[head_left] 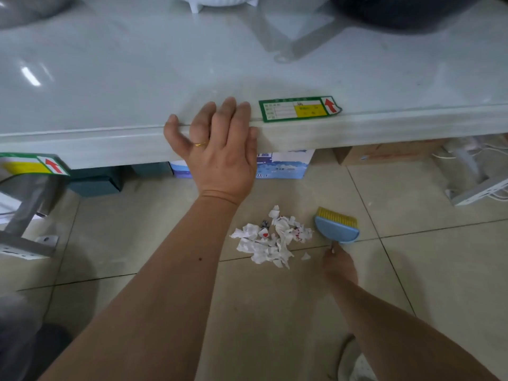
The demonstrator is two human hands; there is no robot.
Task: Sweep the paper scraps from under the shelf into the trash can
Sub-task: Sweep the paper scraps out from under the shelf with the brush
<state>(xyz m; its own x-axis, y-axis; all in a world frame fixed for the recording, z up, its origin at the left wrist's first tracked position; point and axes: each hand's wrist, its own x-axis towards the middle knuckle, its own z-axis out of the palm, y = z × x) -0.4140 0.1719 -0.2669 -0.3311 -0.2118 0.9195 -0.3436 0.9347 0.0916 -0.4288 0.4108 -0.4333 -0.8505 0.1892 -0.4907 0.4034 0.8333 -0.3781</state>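
Observation:
A heap of torn white paper scraps (270, 239) lies on the tiled floor, out in front of the shelf. Just to their right stands a small blue hand brush (336, 226) with yellow bristles pointing toward the shelf. My right hand (339, 264) grips the brush's handle from below. My left hand (220, 149) rests flat over the front edge of the pale grey shelf (110, 141), fingers spread, a gold ring on one finger. No trash can is in view.
Under the shelf sit a blue-and-white box (283, 163), dark teal boxes (96, 181) and a brown carton (390, 154). A white power strip with cables (481, 189) lies at right. A metal shelf foot (24, 215) stands at left. Green price labels (299, 108) hang on the shelf edge.

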